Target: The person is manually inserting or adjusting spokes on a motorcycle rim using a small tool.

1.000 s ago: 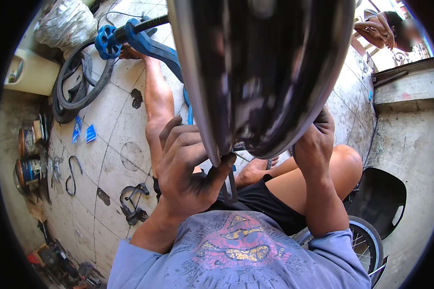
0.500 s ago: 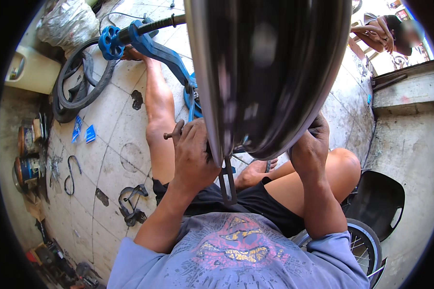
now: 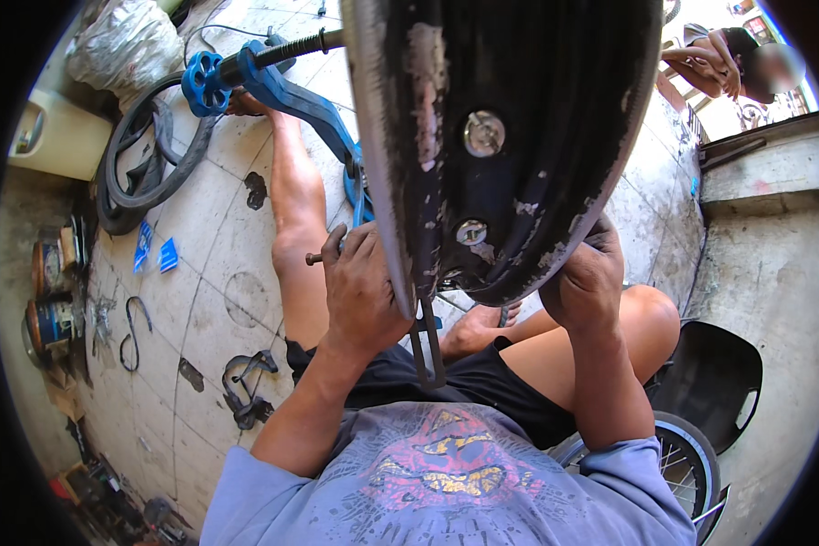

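Observation:
A dark metal wheel rim stands upright close in front of me, with worn pale patches and bright round fittings in its channel. My left hand is closed at the rim's left edge, its fingertips partly hidden by the rim. A rusty bolt sticks out beside its fingers. At the rim's right side my right hand is closed, fingers curled behind the rim, so what they grip is hidden. A slotted metal bracket hangs below the rim. Left of the rim rises a blue wheel stand arm.
Black tyres lie on the tiled floor at left, near blue packets and a black clamp-like part. A spoked wheel and black seat-like panel are at right. Another person sits far right.
The rim was blurred by spinning and now shows sharply, its fittings and worn patches visible. Both hands stay in nearly the same places.

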Action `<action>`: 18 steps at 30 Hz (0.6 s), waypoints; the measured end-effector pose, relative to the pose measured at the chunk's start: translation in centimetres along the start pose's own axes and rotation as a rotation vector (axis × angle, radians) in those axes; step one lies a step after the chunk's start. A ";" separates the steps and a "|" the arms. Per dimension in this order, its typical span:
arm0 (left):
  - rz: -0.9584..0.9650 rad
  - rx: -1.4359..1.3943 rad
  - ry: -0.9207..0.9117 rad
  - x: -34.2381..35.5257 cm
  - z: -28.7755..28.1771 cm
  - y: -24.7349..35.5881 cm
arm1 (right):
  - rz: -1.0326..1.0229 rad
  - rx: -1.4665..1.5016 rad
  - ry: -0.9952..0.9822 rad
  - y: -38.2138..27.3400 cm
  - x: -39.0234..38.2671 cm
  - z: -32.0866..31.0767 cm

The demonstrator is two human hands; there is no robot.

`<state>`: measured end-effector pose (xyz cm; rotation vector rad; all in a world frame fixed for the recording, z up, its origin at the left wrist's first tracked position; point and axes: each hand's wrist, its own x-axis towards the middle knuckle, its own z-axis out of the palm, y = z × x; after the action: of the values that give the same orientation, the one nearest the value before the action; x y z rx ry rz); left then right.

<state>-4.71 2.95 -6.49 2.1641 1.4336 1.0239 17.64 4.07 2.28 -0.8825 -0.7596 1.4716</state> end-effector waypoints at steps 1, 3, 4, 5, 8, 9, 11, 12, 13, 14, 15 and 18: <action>-0.041 0.000 0.008 -0.3 -0.2 -0.2 | 0.053 0.076 -0.015 0.4 0.0 0.0; -0.058 -0.055 0.046 0.2 -1.1 0.8 | 0.076 -0.053 0.039 1.0 -0.6 -1.1; -0.056 -0.113 0.052 0.6 -1.2 1.2 | 0.056 -0.151 0.074 1.3 -1.0 -2.0; -0.004 0.025 0.010 0.6 -0.9 0.8 | 0.012 -0.355 0.066 1.4 -1.3 -2.4; 0.008 -0.037 0.078 0.6 -1.3 1.3 | -0.178 -0.965 -0.119 2.5 -2.1 -5.5; 0.018 -0.047 0.107 0.4 -1.5 1.5 | -0.198 -1.163 -0.147 2.7 -1.8 -6.8; 0.016 -0.155 0.172 0.0 -1.8 2.1 | -0.592 -1.644 -0.340 2.1 -0.8 -5.9; 0.027 -0.255 0.223 0.0 -1.9 2.5 | -0.495 -1.559 -0.313 1.3 -0.5 -4.0; 0.023 -0.357 0.250 0.1 -1.8 2.9 | -0.568 -1.690 -0.286 0.9 -0.5 -3.7; 0.020 -0.358 0.257 0.1 -1.6 3.4 | -0.570 -1.693 -0.294 0.3 -0.2 -2.6; -0.098 -0.538 0.262 0.1 -1.1 4.0 | -0.730 -1.817 -0.378 -0.2 0.4 -1.1; -0.223 -0.835 0.264 0.3 -0.1 5.9 | -0.817 -1.842 -0.340 -1.8 1.0 3.2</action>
<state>-0.94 0.73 -2.59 1.2821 1.0279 1.5100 15.80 5.31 5.33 -1.2717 -2.4496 -0.1935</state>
